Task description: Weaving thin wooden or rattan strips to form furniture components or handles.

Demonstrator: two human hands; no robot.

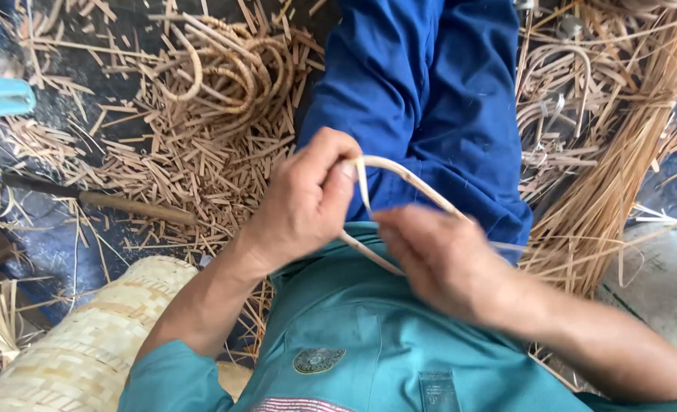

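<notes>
Sprawling around the grip on every side is the litter of cut cane scraps (201, 152), thickest up and to the left of the hands, where trimmings seem simply to lie where they fall. To the right of the grip a long sheaf of uncut reeds (621, 168) lies slanted, close enough to draw from. Directly behind the grip are the blue trouser legs (430, 99), which give a steady backdrop. Below and left of the grip rests a woven basket (87, 343), set aside near the elbow. Above the scraps sits a heap of bent cane hoops (232, 61); farther left lies a knife (94, 200), apart from both hands.

At the centre, the left hand (304, 202) is closed around the bend of a pale cane strip (407, 177), thumb and fingers pinching it so the curve holds. The right hand (445, 263), blurred, is closed on the strip's lower run just beside the left, apparently keeping the two ends drawn together.
</notes>
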